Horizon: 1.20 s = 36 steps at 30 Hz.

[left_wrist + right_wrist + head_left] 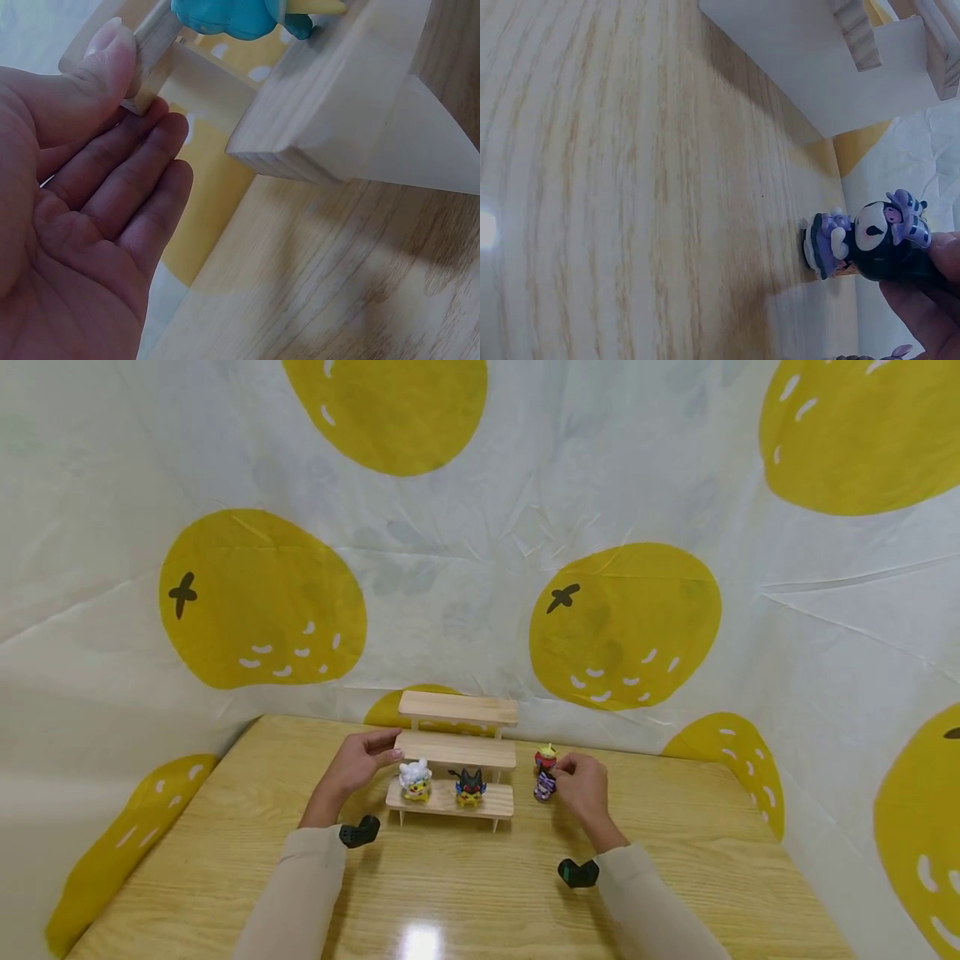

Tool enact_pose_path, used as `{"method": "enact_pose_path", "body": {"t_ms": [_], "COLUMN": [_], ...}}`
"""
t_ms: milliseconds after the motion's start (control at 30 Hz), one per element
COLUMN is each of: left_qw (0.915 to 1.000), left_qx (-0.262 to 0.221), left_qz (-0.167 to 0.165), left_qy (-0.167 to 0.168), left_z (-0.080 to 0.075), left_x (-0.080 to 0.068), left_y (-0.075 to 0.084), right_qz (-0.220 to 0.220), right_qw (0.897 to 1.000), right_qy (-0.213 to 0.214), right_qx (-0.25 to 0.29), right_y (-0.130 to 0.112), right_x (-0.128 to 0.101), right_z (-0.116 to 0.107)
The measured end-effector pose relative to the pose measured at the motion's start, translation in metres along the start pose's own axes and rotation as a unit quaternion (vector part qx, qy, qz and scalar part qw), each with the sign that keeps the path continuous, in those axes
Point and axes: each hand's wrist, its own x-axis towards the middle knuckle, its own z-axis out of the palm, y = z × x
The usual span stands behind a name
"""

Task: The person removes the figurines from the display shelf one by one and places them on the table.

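My left hand (362, 764) is at the left end of the middle step of a three-step wooden display stand (454, 749). In the left wrist view its thumb (112, 56) lies against the board's end, with the fingers on the other side. On the lowest step sit a white-topped yellow figurine (415, 780) and a black-hooded yellow figurine (470, 787). Right of the stand, my right hand (583, 787) pinches a black-and-purple figurine (877, 232) by its head. A red-and-yellow figurine (546, 758) stands right behind that one.
The stand is on a wood-grain table (450, 877). A white cloth with large yellow fruit prints (465, 602) hangs behind the table and along its sides. Black wrist devices (360, 832) are worn at both sleeve cuffs.
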Motion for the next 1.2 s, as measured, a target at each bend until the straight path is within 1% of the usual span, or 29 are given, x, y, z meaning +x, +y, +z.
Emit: {"method": "enact_pose_path", "body": {"t_ms": [267,500,633,800,1000,1100,1200], "left_qw": [1.0000,1.0000,0.9999,0.9999,0.9999,0.9999,0.9999], "left_qx": [-0.008,-0.004,-0.003,-0.003,-0.007,-0.006,-0.005], "left_qz": [0.002,0.004,0.005,0.002,0.001,-0.002,-0.004], "left_qy": [-0.006,-0.007,-0.008,-0.010,-0.010,-0.010,-0.010], "left_z": [0.001,0.000,0.000,0.001,0.000,0.000,-0.001], "left_x": [0.001,0.001,0.001,0.001,0.000,0.000,0.000], "left_y": [-0.001,0.002,0.002,0.000,0.002,0.002,0.003], "right_qz": [-0.016,-0.027,-0.031,-0.046,-0.054,-0.059,-0.067], "right_qw": [1.000,0.999,0.999,0.998,0.998,0.998,0.998], "right_qy": [-0.025,-0.037,-0.038,-0.041,-0.043,-0.036,-0.020], "right_qx": [0.000,0.004,0.008,0.008,0.010,0.004,0.006], "right_y": [0.005,0.005,0.004,0.005,0.005,0.002,-0.005], "right_x": [0.000,0.003,0.003,0.000,-0.001,-0.002,-0.004], "right_z": [0.002,0.001,0.001,0.000,-0.002,-0.007,-0.011]}}
